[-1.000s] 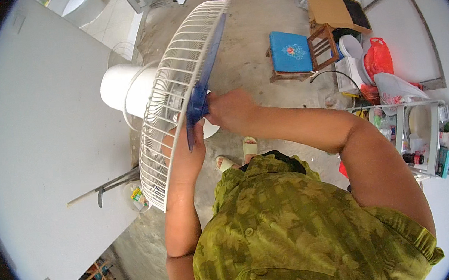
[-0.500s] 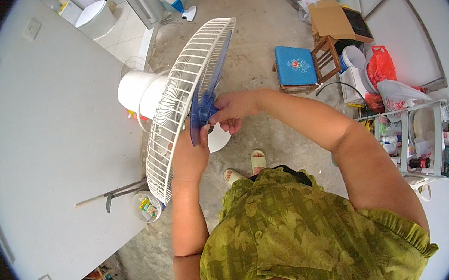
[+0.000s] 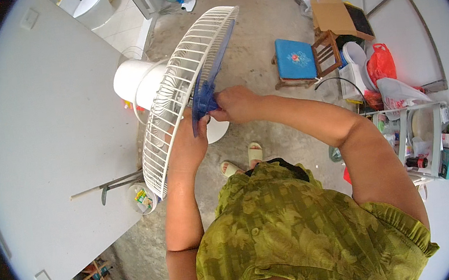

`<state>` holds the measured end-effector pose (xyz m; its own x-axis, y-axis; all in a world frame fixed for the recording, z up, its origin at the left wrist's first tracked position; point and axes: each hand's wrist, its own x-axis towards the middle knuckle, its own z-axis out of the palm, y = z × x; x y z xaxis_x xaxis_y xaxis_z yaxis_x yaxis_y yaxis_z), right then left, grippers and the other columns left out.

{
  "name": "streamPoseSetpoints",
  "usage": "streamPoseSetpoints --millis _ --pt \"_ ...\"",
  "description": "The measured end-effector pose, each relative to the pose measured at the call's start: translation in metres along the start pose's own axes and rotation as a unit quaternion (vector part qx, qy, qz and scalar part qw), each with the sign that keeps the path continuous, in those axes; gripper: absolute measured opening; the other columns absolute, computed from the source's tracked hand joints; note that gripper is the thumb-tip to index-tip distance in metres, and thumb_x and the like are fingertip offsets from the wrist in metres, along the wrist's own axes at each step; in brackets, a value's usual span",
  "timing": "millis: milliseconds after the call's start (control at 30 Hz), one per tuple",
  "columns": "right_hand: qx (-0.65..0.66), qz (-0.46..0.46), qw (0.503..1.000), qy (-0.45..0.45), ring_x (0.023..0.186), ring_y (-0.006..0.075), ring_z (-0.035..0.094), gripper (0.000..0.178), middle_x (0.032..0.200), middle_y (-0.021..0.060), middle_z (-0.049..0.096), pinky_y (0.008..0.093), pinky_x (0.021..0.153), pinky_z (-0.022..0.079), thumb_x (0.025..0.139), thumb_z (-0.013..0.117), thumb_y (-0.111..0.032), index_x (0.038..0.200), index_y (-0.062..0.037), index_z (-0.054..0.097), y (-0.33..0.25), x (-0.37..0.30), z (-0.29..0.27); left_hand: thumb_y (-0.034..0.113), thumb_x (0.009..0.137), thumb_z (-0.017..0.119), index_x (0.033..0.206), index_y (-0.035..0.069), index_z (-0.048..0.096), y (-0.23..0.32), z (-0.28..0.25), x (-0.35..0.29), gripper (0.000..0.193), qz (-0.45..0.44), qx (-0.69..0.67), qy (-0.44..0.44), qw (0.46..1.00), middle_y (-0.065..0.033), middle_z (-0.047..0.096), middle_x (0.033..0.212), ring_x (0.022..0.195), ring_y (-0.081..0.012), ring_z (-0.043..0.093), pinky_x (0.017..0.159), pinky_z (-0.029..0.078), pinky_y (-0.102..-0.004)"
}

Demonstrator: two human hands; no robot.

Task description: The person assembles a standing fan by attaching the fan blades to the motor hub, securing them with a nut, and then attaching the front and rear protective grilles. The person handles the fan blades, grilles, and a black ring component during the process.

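Note:
A standing fan faces right, its white wire rear grille [image 3: 155,153] curving in front of the white motor housing [image 3: 136,83]. Translucent blue fan blades [image 3: 216,64] sit inside that grille, with no front grille over them. My right hand [image 3: 238,104] closes its fingers on the blue hub at the middle of the blades. From below, my left hand [image 3: 189,143] pinches the lower blade near the hub, thumb uppermost; some of its fingers are hidden behind the blade and grille. Below my hands shows part of the round white base [image 3: 218,131].
A wooden chair with a blue seat [image 3: 295,59] stands ahead to the right. Beyond it are a cardboard box [image 3: 332,16] and a red bag [image 3: 380,63]. A crowded shelf rack [image 3: 421,141] lines the right. At left are a white wall [image 3: 55,147] and a small bucket [image 3: 144,198].
My right hand has turned slightly at the hub, its fingers now tucked more behind it. Both hands remain on the blades. The view has shifted a little.

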<state>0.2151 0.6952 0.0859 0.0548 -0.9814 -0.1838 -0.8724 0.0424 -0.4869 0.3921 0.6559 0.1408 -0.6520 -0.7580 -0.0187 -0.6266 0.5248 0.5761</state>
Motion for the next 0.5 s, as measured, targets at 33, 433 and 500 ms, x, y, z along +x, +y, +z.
streamPoseSetpoints --millis 33,433,500 --pt "-0.006 -0.004 1.0 0.006 0.07 0.0372 0.061 0.033 0.07 0.0185 0.062 0.0458 0.062 0.047 0.082 0.056 -0.035 0.081 -0.002 0.06 0.0 0.0 0.001 0.024 0.087 0.057 0.1 0.001 0.055 0.0 0.0 0.0 0.026 0.013 -0.001 0.009 1.0 -0.0231 0.061 0.089 0.087 -0.0432 0.057 0.074 0.044 -0.0495" --pt "-0.029 0.037 0.999 -0.012 0.071 0.0393 0.061 0.041 0.075 0.0187 0.064 0.0488 0.064 0.048 0.086 0.052 -0.043 0.092 -0.0035 0.059 -0.013 -0.011 -0.006 0.023 0.084 0.062 0.1 0.007 0.061 -0.004 0.006 -0.006 0.023 0.028 -0.003 0.084 0.996 -0.0201 0.064 0.073 0.073 -0.041 0.062 0.062 0.048 -0.046" --pt "0.006 0.053 0.998 0.021 0.071 0.0401 0.062 0.044 0.076 0.0198 0.064 0.0499 0.066 0.048 0.088 0.051 -0.044 0.099 -0.0017 0.057 -0.014 -0.015 -0.002 0.019 0.083 0.064 0.104 0.006 0.06 0.005 0.002 -0.008 0.025 -0.012 -0.029 0.072 0.997 -0.0197 0.065 0.087 0.083 -0.0393 0.062 0.071 0.048 -0.0431"
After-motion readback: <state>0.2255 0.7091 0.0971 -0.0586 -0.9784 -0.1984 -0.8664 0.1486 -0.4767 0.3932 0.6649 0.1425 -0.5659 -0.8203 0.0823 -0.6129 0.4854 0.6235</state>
